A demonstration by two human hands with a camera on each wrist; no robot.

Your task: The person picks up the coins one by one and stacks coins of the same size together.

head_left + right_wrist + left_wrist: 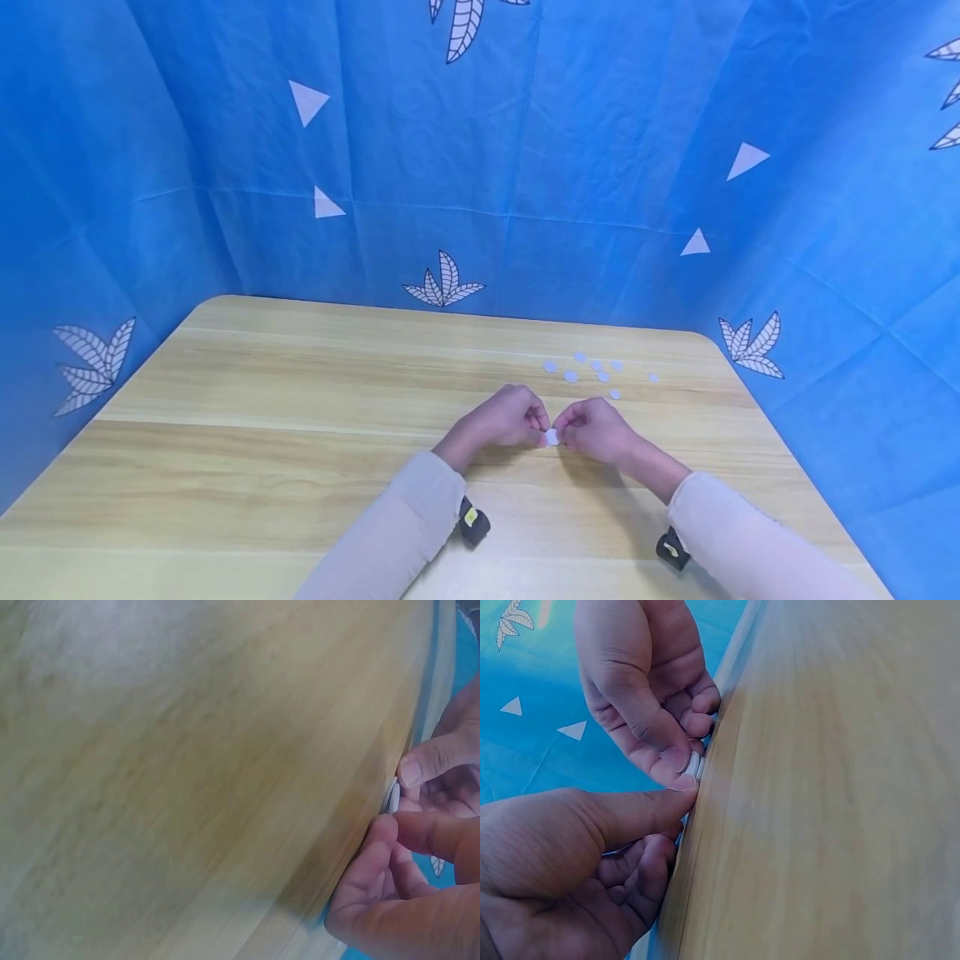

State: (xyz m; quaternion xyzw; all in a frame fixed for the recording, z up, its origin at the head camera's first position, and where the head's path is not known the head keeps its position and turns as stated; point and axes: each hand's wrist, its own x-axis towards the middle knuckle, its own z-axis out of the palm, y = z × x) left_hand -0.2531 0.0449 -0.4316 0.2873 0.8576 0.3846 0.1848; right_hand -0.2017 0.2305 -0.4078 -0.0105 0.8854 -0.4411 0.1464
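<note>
A small white disc (552,437) is held just above or on the wooden table between both hands. My left hand (512,417) pinches its left edge between thumb and fingertips. From the other side, my right hand (596,429) pinches the right edge. Seen from the left wrist, the white disc (693,765) looks like two thin layers edge-on between the thumbs. In the right wrist view the white disc (394,796) appears as a narrow strip, its face mostly hidden by fingertips.
Several loose white discs (571,377) lie scattered on the table (262,467) beyond the right hand. A blue curtain (525,167) with leaf and triangle prints surrounds the table's back and sides. Dark devices (474,525) are strapped at both wrists.
</note>
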